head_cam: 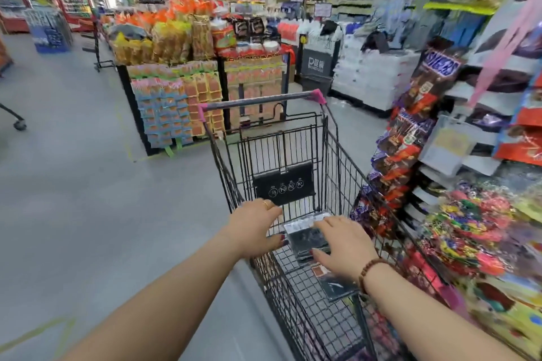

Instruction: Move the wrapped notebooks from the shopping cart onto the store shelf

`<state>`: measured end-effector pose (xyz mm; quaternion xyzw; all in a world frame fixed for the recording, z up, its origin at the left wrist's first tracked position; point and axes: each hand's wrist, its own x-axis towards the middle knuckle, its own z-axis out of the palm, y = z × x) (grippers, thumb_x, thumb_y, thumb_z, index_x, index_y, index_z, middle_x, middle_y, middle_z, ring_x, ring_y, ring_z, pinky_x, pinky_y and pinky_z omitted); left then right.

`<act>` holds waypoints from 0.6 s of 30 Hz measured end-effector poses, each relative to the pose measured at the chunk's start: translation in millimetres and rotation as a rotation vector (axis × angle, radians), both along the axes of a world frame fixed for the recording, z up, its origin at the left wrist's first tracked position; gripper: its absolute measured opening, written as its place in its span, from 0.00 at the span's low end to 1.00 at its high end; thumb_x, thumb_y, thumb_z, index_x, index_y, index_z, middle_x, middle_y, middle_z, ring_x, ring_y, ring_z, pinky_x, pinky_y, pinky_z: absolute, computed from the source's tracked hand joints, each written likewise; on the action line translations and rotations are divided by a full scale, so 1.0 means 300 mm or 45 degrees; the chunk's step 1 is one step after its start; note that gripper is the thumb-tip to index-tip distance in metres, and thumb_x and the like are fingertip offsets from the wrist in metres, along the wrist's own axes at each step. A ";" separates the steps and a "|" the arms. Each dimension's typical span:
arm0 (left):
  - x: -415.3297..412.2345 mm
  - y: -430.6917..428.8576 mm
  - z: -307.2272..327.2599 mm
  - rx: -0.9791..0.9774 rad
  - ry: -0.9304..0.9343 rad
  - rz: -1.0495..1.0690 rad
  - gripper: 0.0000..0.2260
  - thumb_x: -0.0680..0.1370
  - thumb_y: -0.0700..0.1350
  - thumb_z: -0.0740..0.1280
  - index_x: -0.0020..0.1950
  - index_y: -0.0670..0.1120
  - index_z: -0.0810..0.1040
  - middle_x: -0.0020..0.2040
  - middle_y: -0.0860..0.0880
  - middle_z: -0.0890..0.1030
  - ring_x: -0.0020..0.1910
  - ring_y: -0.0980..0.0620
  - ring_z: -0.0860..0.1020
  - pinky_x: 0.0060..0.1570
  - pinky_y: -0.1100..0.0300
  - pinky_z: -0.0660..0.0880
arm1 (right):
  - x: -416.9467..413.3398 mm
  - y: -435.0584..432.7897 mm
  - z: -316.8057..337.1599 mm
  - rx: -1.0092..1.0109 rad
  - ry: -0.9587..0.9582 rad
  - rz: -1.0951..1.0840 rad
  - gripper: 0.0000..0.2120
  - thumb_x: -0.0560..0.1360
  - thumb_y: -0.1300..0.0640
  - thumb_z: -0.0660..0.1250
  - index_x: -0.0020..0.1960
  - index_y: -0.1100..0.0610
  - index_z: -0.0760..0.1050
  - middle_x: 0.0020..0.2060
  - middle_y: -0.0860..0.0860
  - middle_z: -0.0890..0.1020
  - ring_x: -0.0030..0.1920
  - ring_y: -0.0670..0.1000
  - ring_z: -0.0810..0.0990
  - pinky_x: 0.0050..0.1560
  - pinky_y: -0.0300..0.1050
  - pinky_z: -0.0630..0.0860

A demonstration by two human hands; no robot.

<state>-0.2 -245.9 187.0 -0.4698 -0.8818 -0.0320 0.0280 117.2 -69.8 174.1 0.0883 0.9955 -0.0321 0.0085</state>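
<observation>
Two hands flank one stack (305, 236) of wrapped notebooks in the cart (258, 102), and neither is closed round it. The right hand (344, 245) lies over the stack's right side, fingers spread and nearly straight, thumb at its near edge. The left hand (255, 228) sits at the stack's left edge with loose fingers pointing down by the cart's rim. Its thumb tip is either touching the wrap or just beside it; I cannot tell which. The notebooks in the stack cannot be counted. One more notebook (334, 284) lies flat on the cart's wire floor, nearer the person and partly under the right wrist. There is one ring (266, 204) on the left hand and one bracelet (370, 271) of beads on the right wrist. Both forearms are bare and reach forward and down, the left across the cart's left wall, the right over its near end. The shelf (457, 155) stands just right of the cart, with candy bags (410, 126) hanging at its end.
</observation>
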 end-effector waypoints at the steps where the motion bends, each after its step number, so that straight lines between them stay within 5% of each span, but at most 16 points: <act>1: -0.048 -0.005 -0.006 0.001 0.003 -0.038 0.25 0.74 0.58 0.62 0.67 0.48 0.70 0.63 0.49 0.75 0.62 0.48 0.72 0.62 0.52 0.71 | -0.028 -0.008 -0.007 -0.001 -0.002 -0.044 0.25 0.74 0.42 0.61 0.68 0.49 0.65 0.64 0.47 0.73 0.64 0.49 0.69 0.67 0.47 0.65; 18: -0.469 0.348 -0.183 -0.116 -0.182 -0.581 0.20 0.73 0.54 0.62 0.63 0.48 0.74 0.56 0.48 0.78 0.56 0.48 0.74 0.58 0.53 0.72 | -0.141 0.107 -0.204 -0.109 -0.171 -0.659 0.24 0.73 0.41 0.59 0.66 0.50 0.67 0.59 0.49 0.75 0.60 0.53 0.70 0.60 0.49 0.69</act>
